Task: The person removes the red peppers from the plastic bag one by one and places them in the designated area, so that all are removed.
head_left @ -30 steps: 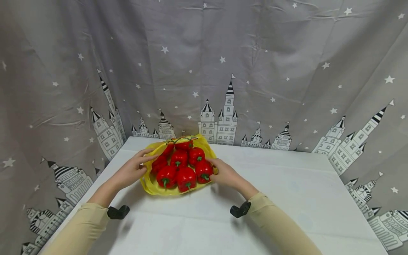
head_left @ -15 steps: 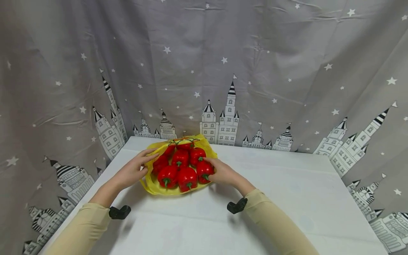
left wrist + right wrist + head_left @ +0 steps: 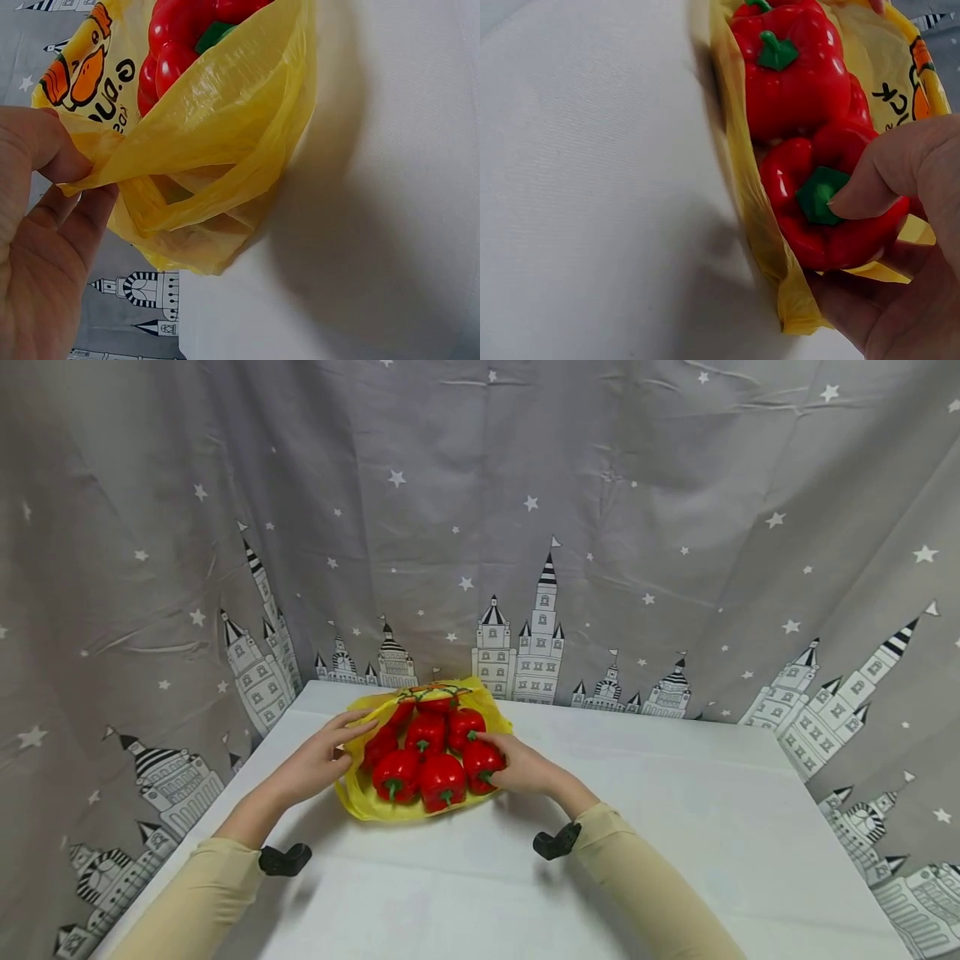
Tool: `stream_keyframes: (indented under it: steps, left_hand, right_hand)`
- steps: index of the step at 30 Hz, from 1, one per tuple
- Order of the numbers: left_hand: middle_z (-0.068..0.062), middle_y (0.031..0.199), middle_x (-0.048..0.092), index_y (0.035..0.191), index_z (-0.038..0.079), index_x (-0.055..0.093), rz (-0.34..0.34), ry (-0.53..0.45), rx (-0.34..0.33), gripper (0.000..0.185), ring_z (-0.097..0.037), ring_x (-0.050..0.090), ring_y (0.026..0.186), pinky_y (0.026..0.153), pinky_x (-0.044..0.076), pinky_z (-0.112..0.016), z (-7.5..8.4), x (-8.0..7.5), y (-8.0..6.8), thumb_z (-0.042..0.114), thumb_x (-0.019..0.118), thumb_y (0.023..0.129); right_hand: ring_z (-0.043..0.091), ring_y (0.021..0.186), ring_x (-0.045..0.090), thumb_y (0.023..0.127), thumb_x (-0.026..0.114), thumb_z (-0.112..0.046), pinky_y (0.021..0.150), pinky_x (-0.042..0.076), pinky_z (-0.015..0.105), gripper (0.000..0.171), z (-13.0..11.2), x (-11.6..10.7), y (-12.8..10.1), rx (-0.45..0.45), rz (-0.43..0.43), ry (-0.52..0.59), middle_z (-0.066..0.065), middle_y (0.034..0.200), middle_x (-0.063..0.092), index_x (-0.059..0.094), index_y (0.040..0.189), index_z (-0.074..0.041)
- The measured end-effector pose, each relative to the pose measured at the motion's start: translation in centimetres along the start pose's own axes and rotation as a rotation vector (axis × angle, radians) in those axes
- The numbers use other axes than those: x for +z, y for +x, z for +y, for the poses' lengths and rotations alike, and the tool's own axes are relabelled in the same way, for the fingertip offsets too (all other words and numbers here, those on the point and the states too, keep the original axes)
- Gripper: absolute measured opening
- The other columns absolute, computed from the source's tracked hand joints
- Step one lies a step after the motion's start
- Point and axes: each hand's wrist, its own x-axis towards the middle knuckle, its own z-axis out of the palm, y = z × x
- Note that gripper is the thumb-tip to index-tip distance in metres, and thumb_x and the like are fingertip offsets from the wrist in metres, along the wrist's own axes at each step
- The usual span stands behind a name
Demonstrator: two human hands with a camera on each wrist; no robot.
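Fingers of your left hand (image 3: 313, 766) pinch the edge of the yellow bag (image 3: 371, 810) in the head view, a little left of the frame's centre, while those of your right hand (image 3: 522, 766) curl round a red pepper (image 3: 480, 758) at the bag's right side. Several other red peppers (image 3: 442, 783) lie together in the bag, which rests near the back of the white worktop (image 3: 660, 827). Your sleeves (image 3: 195, 902) come in from the bottom edge, with a black wrist device (image 3: 557, 842) at each wrist. Across the top hangs a grey curtain (image 3: 652, 468) printed with stars and castles.

From your left wrist, you see the thumb above the bag's gathered edge and other fingers under it, left of centre. A pepper with a green stem shows at the top, and an orange-and-black duck print (image 3: 82, 67) at upper left.

From your right wrist, your thumb presses beside the green stem (image 3: 823, 195) of the held pepper, right of centre, with other fingers curled beneath. Just above it sits another pepper; the bag's wall runs down their left side.
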Motion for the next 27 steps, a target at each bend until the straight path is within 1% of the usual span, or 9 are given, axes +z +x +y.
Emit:
stream_keyframes:
  steps: [2, 5, 7, 10, 13, 17, 23, 27]
  left_hand:
    - [-0.014, 0.164, 0.029, 0.151, 0.007, 0.051, 0.006, 0.005, 0.007, 0.064, -0.042, 0.026, 0.148, 0.094, 0.05, -0.036, 0.0, 0.0, 0.0, -0.013, 0.05, 0.091]
    - [-0.012, 0.164, 0.029, 0.151, 0.007, 0.051, 0.008, 0.011, 0.012, 0.064, -0.04, 0.026, 0.149, 0.087, 0.046, -0.028, -0.1, 0.0, 0.0, -0.013, 0.051, 0.091]
    - [-0.01, 0.164, 0.029, 0.152, 0.007, 0.05, 0.008, 0.009, 0.011, 0.064, -0.039, 0.026, 0.149, 0.085, 0.045, -0.027, -0.2, 0.1, 0.0, -0.013, 0.051, 0.091]
    - [-0.009, 0.164, 0.029, 0.152, 0.007, 0.05, 0.008, -0.002, 0.014, 0.064, -0.037, 0.027, 0.149, 0.089, 0.045, -0.026, -0.2, 0.1, 0.0, -0.012, 0.051, 0.091]
    - [-0.011, 0.164, 0.03, 0.151, 0.005, 0.051, 0.013, -0.014, 0.026, 0.064, -0.038, 0.029, 0.148, 0.089, 0.046, -0.026, -0.2, 0.2, 0.0, -0.012, 0.051, 0.09]
    - [-0.012, 0.163, 0.032, 0.15, 0.004, 0.051, 0.021, -0.025, 0.037, 0.064, -0.039, 0.031, 0.145, 0.083, 0.045, -0.026, -0.1, 0.3, -0.1, -0.015, 0.051, 0.089]
    - [-0.012, 0.163, 0.031, 0.151, 0.004, 0.051, 0.021, -0.04, 0.028, 0.065, -0.036, 0.032, 0.145, 0.083, 0.044, -0.027, 0.1, 0.2, -0.1, -0.016, 0.051, 0.088]
    - [-0.012, 0.163, 0.031, 0.15, 0.005, 0.051, 0.022, -0.049, 0.021, 0.065, -0.034, 0.036, 0.141, 0.082, 0.044, -0.027, 0.1, 0.2, -0.1, -0.016, 0.052, 0.088]
  right_hand:
    - [0.027, 0.136, 0.043, 0.081, 0.065, 0.002, 0.112, 0.039, 0.046, 0.082, 0.2, -0.2, 0.1, -0.017, -0.012, 0.034, 0.011, 0.155, 0.042, 0.039, 0.158, -0.011]
    - [0.025, 0.133, 0.044, 0.079, 0.065, 0.003, 0.109, 0.043, 0.044, 0.083, 0.4, -0.3, 0.1, -0.021, -0.03, 0.063, 0.01, 0.153, 0.043, 0.04, 0.157, -0.011]
    - [0.026, 0.131, 0.045, 0.079, 0.066, 0.003, 0.107, 0.044, 0.044, 0.083, 0.4, -0.4, 0.1, -0.021, -0.036, 0.069, 0.01, 0.152, 0.044, 0.042, 0.156, -0.012]
    - [0.025, 0.129, 0.046, 0.079, 0.065, 0.002, 0.104, 0.046, 0.043, 0.08, 0.5, -0.5, 0.2, -0.018, -0.035, 0.063, 0.009, 0.151, 0.045, 0.045, 0.155, -0.013]
    - [0.024, 0.125, 0.047, 0.08, 0.064, 0.002, 0.101, 0.047, 0.041, 0.077, 0.6, -0.6, 0.2, -0.009, -0.03, 0.058, 0.008, 0.15, 0.046, 0.047, 0.153, -0.015]
    - [0.024, 0.124, 0.046, 0.081, 0.063, 0.002, 0.099, 0.047, 0.038, 0.075, 0.9, -0.6, 0.3, 0.009, -0.029, 0.066, 0.005, 0.148, 0.047, 0.05, 0.151, -0.018]
    - [0.024, 0.118, 0.049, 0.085, 0.063, -0.005, 0.095, 0.048, 0.038, 0.069, 1.0, -0.6, 0.2, 0.006, -0.022, 0.057, 0.005, 0.143, 0.051, 0.05, 0.151, -0.02]
    - [0.023, 0.115, 0.051, 0.085, 0.064, -0.007, 0.094, 0.048, 0.038, 0.068, 1.2, -0.5, 0.2, -0.001, -0.009, 0.056, 0.005, 0.141, 0.052, 0.05, 0.15, -0.021]
